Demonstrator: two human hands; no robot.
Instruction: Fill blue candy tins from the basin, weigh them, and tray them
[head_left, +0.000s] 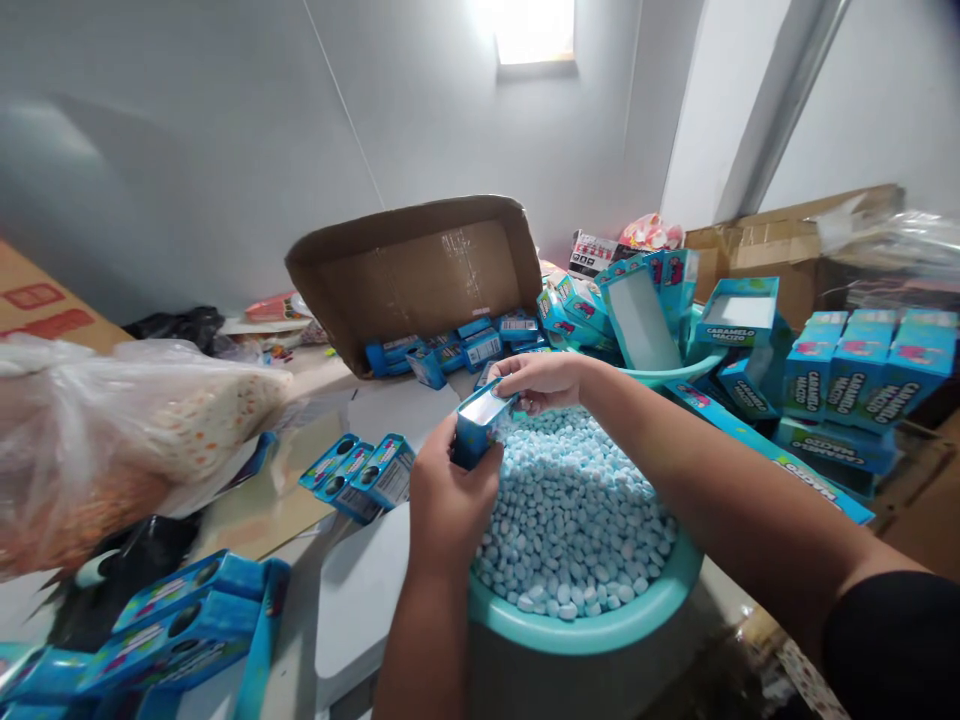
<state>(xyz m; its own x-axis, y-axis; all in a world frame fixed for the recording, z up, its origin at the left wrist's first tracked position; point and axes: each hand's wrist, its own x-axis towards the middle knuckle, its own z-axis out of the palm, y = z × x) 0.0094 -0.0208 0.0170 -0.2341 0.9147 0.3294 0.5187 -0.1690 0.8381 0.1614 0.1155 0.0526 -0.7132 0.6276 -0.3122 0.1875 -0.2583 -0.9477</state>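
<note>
A small blue candy box (472, 442) is tilted above the near part of a turquoise basin (585, 638), its open top showing a white inside. My left hand (446, 490) is closed around the box's lower part, thumb on the near side. At the box's far edge, my right hand (536, 380) pinches the rim, with its fingertips partly hidden. Pale blue oval candies (581, 510) fill the basin under my hands. Just left of my left hand, a few similar small boxes (361, 475) stand side by side beside a white flat-topped object (360, 600).
A brown cardboard box (420, 280) lies on its side behind, small blue boxes spilling from it. Blue display cartons (847, 370) are stacked at right. Clear bags of candy (112, 440) bulge at left, above a blue tray of boxes (187, 620) in the near left corner.
</note>
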